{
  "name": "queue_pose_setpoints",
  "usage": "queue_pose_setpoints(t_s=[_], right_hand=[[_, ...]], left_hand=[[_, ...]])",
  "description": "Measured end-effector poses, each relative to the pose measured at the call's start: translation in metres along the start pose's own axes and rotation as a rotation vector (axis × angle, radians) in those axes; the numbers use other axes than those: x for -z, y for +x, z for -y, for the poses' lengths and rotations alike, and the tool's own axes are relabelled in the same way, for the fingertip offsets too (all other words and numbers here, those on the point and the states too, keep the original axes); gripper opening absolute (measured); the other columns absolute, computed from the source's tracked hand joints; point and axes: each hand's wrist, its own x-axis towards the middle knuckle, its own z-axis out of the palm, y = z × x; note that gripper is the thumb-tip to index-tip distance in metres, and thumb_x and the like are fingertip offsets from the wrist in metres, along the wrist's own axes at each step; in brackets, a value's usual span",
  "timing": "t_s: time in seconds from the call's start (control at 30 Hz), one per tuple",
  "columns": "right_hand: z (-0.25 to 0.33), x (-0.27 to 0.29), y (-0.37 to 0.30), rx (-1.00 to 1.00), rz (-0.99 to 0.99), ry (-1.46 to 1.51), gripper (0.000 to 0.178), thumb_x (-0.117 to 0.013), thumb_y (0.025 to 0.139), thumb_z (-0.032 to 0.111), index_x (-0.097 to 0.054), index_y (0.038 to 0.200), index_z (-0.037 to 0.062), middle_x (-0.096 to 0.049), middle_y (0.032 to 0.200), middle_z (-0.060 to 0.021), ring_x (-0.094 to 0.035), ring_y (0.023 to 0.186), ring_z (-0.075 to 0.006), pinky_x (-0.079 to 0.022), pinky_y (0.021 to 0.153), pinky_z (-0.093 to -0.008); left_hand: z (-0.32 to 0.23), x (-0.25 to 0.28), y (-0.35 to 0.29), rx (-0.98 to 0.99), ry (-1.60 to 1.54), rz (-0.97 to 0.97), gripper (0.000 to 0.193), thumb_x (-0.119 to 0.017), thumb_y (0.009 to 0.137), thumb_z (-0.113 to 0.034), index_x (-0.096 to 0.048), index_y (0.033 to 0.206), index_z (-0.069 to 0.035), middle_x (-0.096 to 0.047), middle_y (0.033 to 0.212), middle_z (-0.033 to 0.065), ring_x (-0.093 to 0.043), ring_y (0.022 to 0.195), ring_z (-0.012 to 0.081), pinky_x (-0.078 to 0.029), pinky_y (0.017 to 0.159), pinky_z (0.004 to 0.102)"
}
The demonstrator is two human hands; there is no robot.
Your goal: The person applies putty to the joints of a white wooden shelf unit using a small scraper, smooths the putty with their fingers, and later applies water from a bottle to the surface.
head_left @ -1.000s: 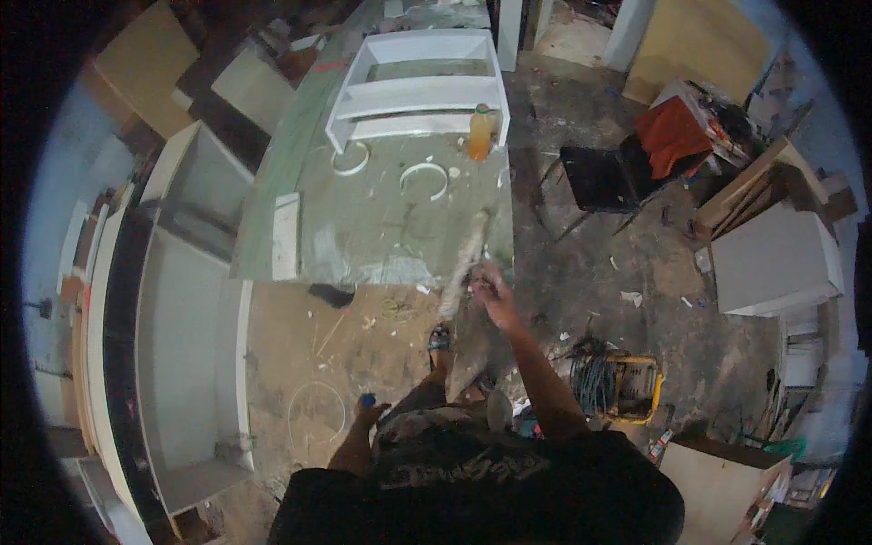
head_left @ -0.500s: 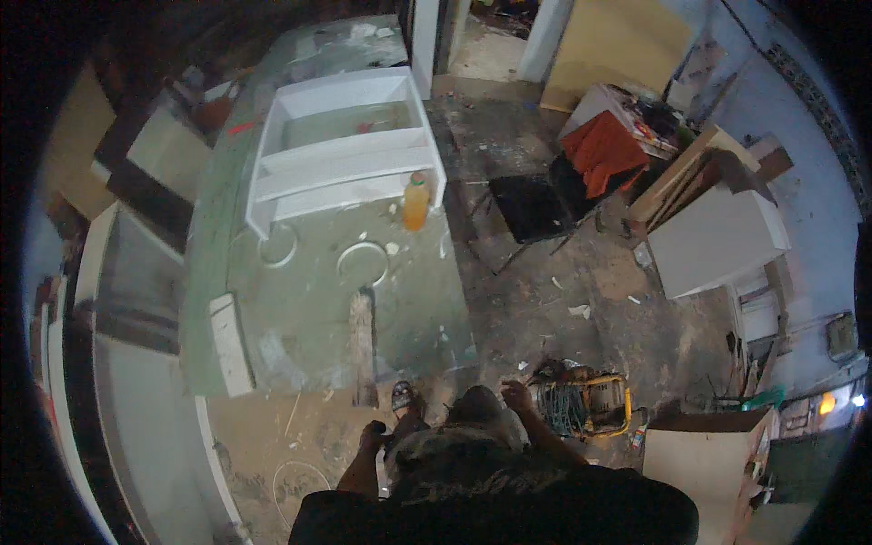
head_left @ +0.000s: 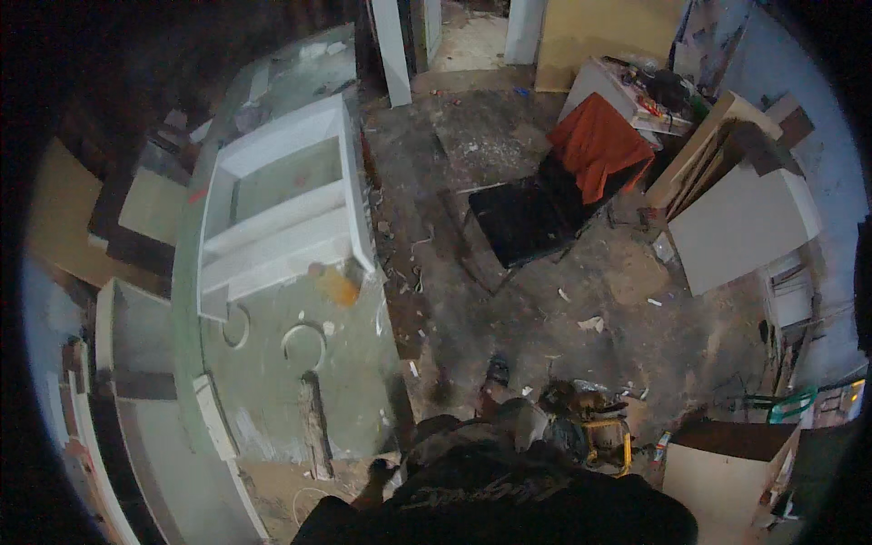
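Note:
My left hand [head_left: 380, 470] hangs low beside my body, near the front edge of a green-topped work table [head_left: 263, 381]. Its fingers look curled round something small and dark that I cannot make out. My right hand does not show. On the table lies a white open frame [head_left: 272, 222] with cross boards. A bottle of amber liquid [head_left: 338, 287], smeared by motion, stands at its near corner. Closer to me are a white ring-shaped mark [head_left: 303, 343], a rough wooden stick [head_left: 315, 427] and a pale strip of board [head_left: 215, 418].
A black chair [head_left: 518, 222] with an orange cloth [head_left: 599, 145] stands on the littered floor to the right. Near my right side are a yellow-framed machine [head_left: 609, 440] and an open box [head_left: 727, 472]. Panels [head_left: 745, 227] lean along the right wall; a doorway [head_left: 472, 41] lies ahead.
My view has swung rightward, and the table now sits further left. One foot has stepped forward onto the floor beside the table. My right hand has gone out of sight; my left is lower.

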Motion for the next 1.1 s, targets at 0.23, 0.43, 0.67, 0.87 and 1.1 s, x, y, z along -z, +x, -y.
queue_pose_setpoints(t_s=[0.23, 0.43, 0.67, 0.87, 1.1], right_hand=[[0.046, 0.109, 0.172, 0.190, 0.064, -0.307, 0.027, -0.068, 0.086, 0.033, -0.075, 0.099, 0.0093, -0.071, 0.091, -0.0076, -0.070, 0.085, -0.0231, -0.057, 0.071, -0.0465], [0.122, 0.171, 0.323, 0.594, -0.044, -1.117, 0.026, -0.072, 0.083, 0.034, -0.076, 0.096, 0.0124, -0.073, 0.093, -0.0063, -0.071, 0.087, -0.0230, -0.057, 0.068, -0.0492], [0.318, 0.138, 0.359, 0.942, -0.178, -0.335, 0.025, -0.069, 0.086, 0.015, -0.068, 0.110, 0.0080, -0.070, 0.104, -0.0099, -0.068, 0.087, -0.0211, -0.055, 0.068, -0.0380], [0.650, 0.131, 0.176, 1.288, 0.077, 0.081, 0.035, -0.063, 0.095, 0.011, -0.059, 0.130, 0.0042, -0.067, 0.119, -0.0133, -0.064, 0.112, -0.0243, -0.049, 0.095, -0.0364], [0.937, 0.160, 0.128, 1.723, -0.030, -0.260, 0.036, -0.062, 0.091, 0.011, -0.063, 0.126, 0.0069, -0.069, 0.117, -0.0149, -0.065, 0.108, -0.0309, -0.049, 0.095, -0.0392]], left_hand=[[-0.037, -0.018, -0.022, 0.162, -0.338, -0.121, 0.046, -0.071, 0.082, -0.043, -0.069, 0.113, -0.010, -0.071, 0.110, 0.0109, -0.066, 0.105, 0.0285, -0.051, 0.093, 0.0417], [-0.095, -0.033, 0.006, 0.274, -0.508, -0.183, 0.045, -0.073, 0.081, -0.039, -0.068, 0.115, -0.009, -0.070, 0.111, 0.0107, -0.066, 0.105, 0.0279, -0.051, 0.092, 0.0409], [-0.156, -0.027, 0.087, 0.333, -0.716, -0.309, 0.044, -0.075, 0.081, -0.034, -0.067, 0.116, -0.008, -0.069, 0.111, 0.0105, -0.065, 0.105, 0.0273, -0.050, 0.091, 0.0399], [-0.185, -0.039, 0.109, 0.491, -0.965, -0.456, 0.044, -0.076, 0.080, -0.029, -0.066, 0.118, -0.008, -0.068, 0.112, 0.0104, -0.064, 0.104, 0.0268, -0.050, 0.091, 0.0391], [-0.274, -0.044, 0.152, 0.606, -1.206, -0.548, 0.045, -0.078, 0.080, -0.024, -0.065, 0.119, -0.007, -0.067, 0.112, 0.0102, -0.064, 0.104, 0.0262, -0.050, 0.090, 0.0382]])
